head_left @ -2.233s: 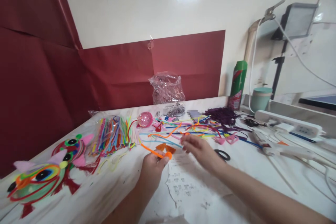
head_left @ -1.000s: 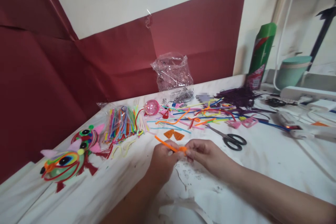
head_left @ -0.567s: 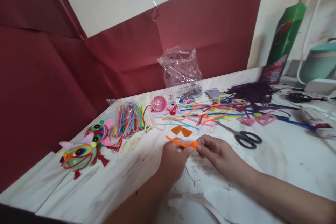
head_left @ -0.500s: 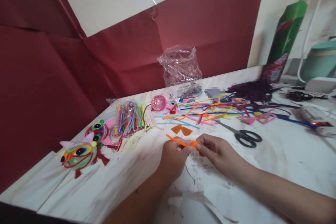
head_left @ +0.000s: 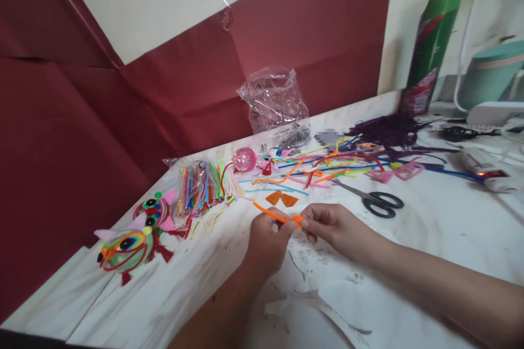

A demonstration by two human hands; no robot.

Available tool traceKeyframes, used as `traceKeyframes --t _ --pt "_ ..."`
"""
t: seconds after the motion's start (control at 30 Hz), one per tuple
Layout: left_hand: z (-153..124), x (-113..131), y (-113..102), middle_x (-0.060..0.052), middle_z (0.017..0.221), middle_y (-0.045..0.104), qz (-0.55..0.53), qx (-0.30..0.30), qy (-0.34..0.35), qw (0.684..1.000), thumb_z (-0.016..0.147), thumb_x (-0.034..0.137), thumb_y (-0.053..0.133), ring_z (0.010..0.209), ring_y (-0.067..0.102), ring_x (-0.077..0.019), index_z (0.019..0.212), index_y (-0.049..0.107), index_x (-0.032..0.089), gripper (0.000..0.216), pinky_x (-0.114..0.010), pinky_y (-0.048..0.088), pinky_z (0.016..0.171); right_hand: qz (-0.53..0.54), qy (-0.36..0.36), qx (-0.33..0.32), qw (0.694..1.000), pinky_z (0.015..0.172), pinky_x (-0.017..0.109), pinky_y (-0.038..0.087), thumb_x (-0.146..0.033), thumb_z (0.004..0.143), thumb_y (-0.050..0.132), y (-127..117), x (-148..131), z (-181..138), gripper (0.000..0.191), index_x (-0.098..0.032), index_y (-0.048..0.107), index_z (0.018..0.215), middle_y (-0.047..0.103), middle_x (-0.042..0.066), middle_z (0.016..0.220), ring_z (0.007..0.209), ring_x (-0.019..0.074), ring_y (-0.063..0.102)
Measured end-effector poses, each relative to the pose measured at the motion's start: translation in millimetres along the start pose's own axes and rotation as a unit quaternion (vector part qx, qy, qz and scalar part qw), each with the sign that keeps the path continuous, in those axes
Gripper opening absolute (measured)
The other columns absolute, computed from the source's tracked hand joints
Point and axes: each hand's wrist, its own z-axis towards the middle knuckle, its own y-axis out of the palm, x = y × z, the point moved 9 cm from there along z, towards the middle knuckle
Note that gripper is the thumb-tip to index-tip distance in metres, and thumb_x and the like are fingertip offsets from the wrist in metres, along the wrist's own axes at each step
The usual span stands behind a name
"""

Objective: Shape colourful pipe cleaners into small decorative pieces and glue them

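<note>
Orange pipe cleaner (head_left: 268, 211) over white table (head_left: 442, 240), maroon wall (head_left: 73, 136)

The pipe cleaner (head_left: 273, 212) is bright orange, as are the two felt triangles (head_left: 281, 198). The surface (head_left: 429, 229) is white with grey marbling. The scissors (head_left: 379, 204) have black handles. The wall paper (head_left: 82, 120) is dark red, the spray can (head_left: 429, 49) green and red, the threads (head_left: 387, 130) purple, and the pipe-cleaner bundle (head_left: 202, 188) many-coloured.

A home craft desk (head_left: 429, 240): loose pipe cleaners (head_left: 319, 166) lie strewn toward its far edge, scissors (head_left: 376, 203) mid-desk, finished fish ornaments (head_left: 126, 245) by the left edge, and red paper (head_left: 82, 136) covers the wall behind.
</note>
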Motion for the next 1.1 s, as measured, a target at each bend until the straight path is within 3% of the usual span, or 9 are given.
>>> traceKeyframes --t 0.17,0.33,0.63,0.9,1.1 --pt "0 -11 8 0.005 0.05 0.044 -0.087 -0.019 -0.036 0.995 0.068 0.022 0.056 0.05 0.039 -0.0087 0.059 0.056 0.015 0.012 -0.021 0.034 0.053 0.124 0.011 0.032 0.992 0.053 0.024 0.032 -0.042 0.075 0.056 -1 4 0 0.028 -0.019 0.05 0.063 0.053 -0.003 0.051 0.051 0.01 0.042" --pt "-2 -2 7 0.002 0.058 0.052 -0.076 -0.012 -0.001 0.997 0.068 0.019 0.056 0.058 0.046 -0.0106 0.058 0.056 0.015 0.011 -0.022 0.037 0.06 0.21 0.002 0.047 0.977 0.057 0.024 0.034 -0.042 0.074 0.059 0 7 -2 0.027 -0.017 0.051 0.065 0.054 -0.004 0.051 0.052 0.0094 0.044" --pt "-7 12 -3 0.001 0.06 0.052 -0.008 0.046 0.049 0.998 0.07 0.019 0.055 0.063 0.05 -0.0131 0.059 0.054 0.016 0.011 -0.024 0.04 0.063 0.058 -0.009 0.008 0.998 0.052 0.024 0.034 -0.045 0.077 0.053 -1 -2 -1 0.027 -0.019 0.05 0.068 0.053 -0.003 0.055 0.052 0.0114 0.047" --pt "-2 7 -1 0.0 0.063 0.056 -0.002 0.015 0.017 1.0 0.069 0.019 0.054 0.063 0.052 -0.0135 0.061 0.057 0.015 0.009 -0.024 0.04 0.063 0.032 -0.009 -0.003 0.999 0.051 0.024 0.033 -0.043 0.079 0.051 -1 1 -1 0.025 -0.019 0.049 0.071 0.052 -0.003 0.056 0.053 0.0112 0.046" --pt "0 5 2 0.0 0.065 0.057 0.006 -0.017 0.037 0.999 0.07 0.019 0.053 0.065 0.052 -0.0129 0.066 0.058 0.015 0.008 -0.024 0.041 0.065 -0.005 -0.008 -0.01 1.0 0.051 0.023 0.033 -0.039 0.079 0.052 -2 2 0 0.023 -0.018 0.051 0.068 0.051 -0.004 0.055 0.052 0.0104 0.045"
